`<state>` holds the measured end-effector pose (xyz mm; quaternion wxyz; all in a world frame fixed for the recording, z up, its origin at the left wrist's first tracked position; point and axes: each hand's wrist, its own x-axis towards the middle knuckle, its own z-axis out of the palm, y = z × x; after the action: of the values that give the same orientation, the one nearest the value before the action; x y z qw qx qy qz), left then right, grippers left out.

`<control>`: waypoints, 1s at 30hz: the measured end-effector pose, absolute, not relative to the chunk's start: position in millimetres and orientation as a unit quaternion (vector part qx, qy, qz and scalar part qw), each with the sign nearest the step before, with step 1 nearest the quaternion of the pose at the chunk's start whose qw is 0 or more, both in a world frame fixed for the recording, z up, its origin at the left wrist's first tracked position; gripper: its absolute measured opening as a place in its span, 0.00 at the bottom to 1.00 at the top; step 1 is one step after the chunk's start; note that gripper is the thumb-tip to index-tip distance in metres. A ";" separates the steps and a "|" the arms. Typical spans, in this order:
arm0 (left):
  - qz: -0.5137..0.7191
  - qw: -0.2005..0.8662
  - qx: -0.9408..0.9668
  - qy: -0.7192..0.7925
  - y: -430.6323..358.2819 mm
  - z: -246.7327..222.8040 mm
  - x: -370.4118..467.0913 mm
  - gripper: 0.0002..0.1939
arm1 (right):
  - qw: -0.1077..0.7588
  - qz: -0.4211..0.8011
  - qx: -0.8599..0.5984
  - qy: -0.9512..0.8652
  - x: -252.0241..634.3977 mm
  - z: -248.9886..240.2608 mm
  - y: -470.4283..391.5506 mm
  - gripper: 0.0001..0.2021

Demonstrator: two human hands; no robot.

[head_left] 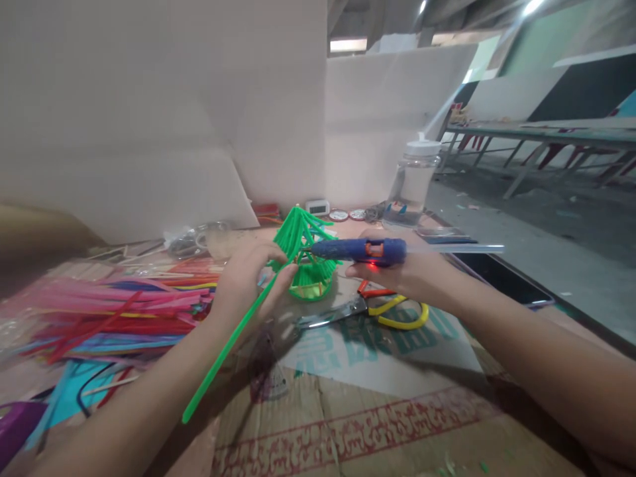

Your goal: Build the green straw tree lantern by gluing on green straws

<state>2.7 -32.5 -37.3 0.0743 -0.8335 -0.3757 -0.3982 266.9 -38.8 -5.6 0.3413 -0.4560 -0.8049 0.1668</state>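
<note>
Hands [251,273] closed on strip [231,338], glue gun [348,250]

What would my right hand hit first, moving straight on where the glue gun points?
Likely the green model, just ahead of the glue gun; your left hand is also close, and depth is unclear.

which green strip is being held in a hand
The long green strip pinched by the left hand, slanting down toward the lower left; the other green strips are gathered on the small pointed model.
</note>
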 end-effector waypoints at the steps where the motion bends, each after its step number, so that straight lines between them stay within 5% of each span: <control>1: -0.397 0.073 -0.834 -0.376 -32.8 -36.9 2.6 0.03 | 0.336 0.156 -0.462 -0.806 265.9 -5.6 -38.7 0.12; 30: -0.410 0.095 -0.835 -0.354 -30.2 -39.4 0.8 0.04 | 0.320 0.079 -0.448 -0.831 259.8 -10.4 -33.0 0.15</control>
<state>0.8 -30.2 -39.4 0.0954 -0.8353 -0.3537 -0.4099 259.8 -33.0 -10.4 0.3200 -0.4478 -0.8312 0.0791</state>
